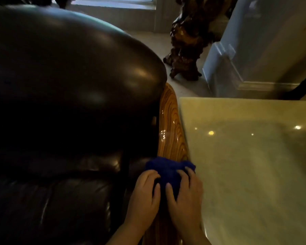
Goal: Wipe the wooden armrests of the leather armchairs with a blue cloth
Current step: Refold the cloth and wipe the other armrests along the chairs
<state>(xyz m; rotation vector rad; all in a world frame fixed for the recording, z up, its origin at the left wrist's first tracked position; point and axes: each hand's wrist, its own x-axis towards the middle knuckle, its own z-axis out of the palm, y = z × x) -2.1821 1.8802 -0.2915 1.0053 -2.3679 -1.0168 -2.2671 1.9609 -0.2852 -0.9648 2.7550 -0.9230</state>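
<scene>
You are pressing cloth (168,171) on armrest (170,124) beside desk (251,156), left hand (145,193), right hand (185,195) both gripping it; keep following grain.

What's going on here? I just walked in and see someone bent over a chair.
A person presses a blue cloth onto the wooden armrest of a dark leather armchair, left hand and right hand both on it. The armrest's far end shows bare beyond the cloth. A pale stone table stands beside it.
</scene>
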